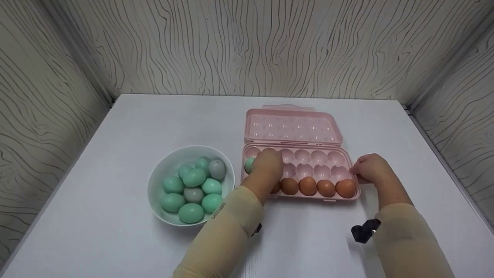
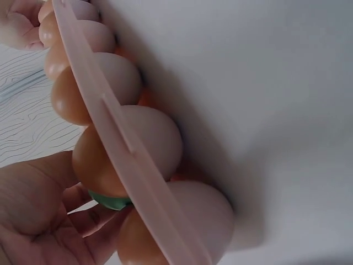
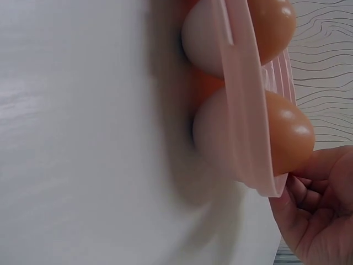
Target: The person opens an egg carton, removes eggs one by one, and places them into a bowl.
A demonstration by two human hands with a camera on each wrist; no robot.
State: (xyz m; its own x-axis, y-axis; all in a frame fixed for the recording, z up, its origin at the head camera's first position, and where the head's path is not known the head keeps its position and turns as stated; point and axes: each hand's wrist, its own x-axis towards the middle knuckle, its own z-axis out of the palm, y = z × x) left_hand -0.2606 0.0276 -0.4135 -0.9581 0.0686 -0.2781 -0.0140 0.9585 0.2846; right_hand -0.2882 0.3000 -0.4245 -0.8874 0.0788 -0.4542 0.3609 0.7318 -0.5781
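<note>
A pink plastic egg carton (image 1: 270, 143) lies with its lid tipped back, brown eggs (image 1: 307, 186) lining its front row. One green egg (image 1: 249, 165) sits at the left end of the middle row. Just right of that egg, my left hand (image 1: 269, 164) reaches down into the middle row. Its thumb and fingers are round a green egg (image 2: 110, 200), mostly hidden behind the brown eggs in the left wrist view. At the carton's right end, my right hand (image 1: 371, 168) pinches the rim (image 3: 280, 185) between thumb and fingers, close beside the last brown egg (image 3: 288, 132).
Left of the carton stands a white bowl (image 1: 152, 193) holding several green eggs (image 1: 192, 212) and a couple of greyish ones (image 1: 217, 170). My left forearm crosses near its right rim. Wood-patterned panels (image 1: 247, 46) enclose the white table (image 1: 185, 119) at the back and sides.
</note>
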